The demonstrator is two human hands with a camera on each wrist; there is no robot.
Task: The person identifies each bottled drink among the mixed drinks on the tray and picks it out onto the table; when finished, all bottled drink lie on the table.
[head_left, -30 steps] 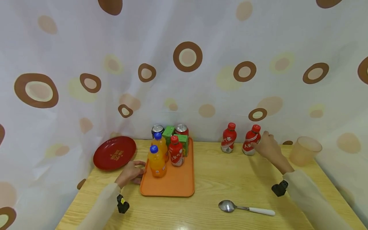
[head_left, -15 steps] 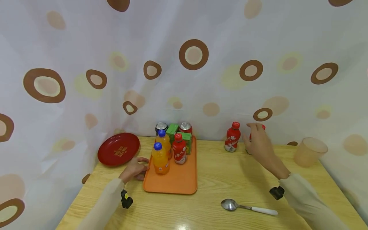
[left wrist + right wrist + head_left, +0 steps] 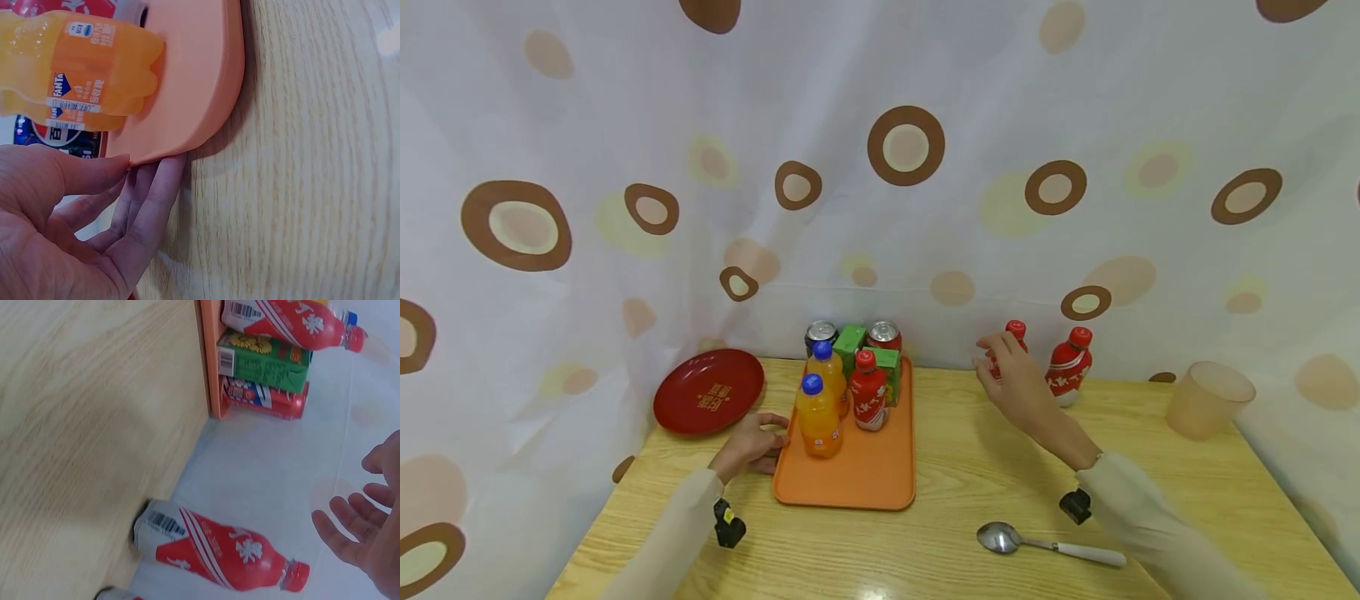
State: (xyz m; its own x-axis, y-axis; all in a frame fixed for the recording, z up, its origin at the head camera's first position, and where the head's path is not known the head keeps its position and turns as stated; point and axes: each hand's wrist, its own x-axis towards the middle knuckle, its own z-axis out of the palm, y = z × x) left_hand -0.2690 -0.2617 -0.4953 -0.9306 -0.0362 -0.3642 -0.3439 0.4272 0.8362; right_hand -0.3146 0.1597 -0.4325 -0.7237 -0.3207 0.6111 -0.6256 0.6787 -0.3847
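Note:
My left hand (image 3: pixel 751 446) pinches the left rim of an orange tray (image 3: pixel 857 485); in the left wrist view the thumb (image 3: pixel 103 174) lies on the rim and fingers curl beneath it. Two orange Fanta bottles (image 3: pixel 820 425) with blue caps and a red bottle (image 3: pixel 869 402) stand on the tray. To the right, my right hand (image 3: pixel 1021 392) hovers with spread, loosely bent fingers, partly hiding one red bottle (image 3: pixel 1016 329) in the head view. The right wrist view shows that bottle (image 3: pixel 219 550) apart from the fingers. Another red bottle (image 3: pixel 1070 367) stands just right of the hand.
Behind the tray's bottles are green cartons (image 3: pixel 887 367), a red can (image 3: pixel 883 335) and a dark can (image 3: pixel 822 332). A red plate (image 3: pixel 709 392) leans at the left. A spoon (image 3: pixel 1048 546) lies in front, and a frosted cup (image 3: pixel 1210 400) stands far right.
My right hand has left the rightmost red bottle and moved left to the other one, its fingers spreading. My left hand keeps its grip on the tray. The head view has shifted slightly.

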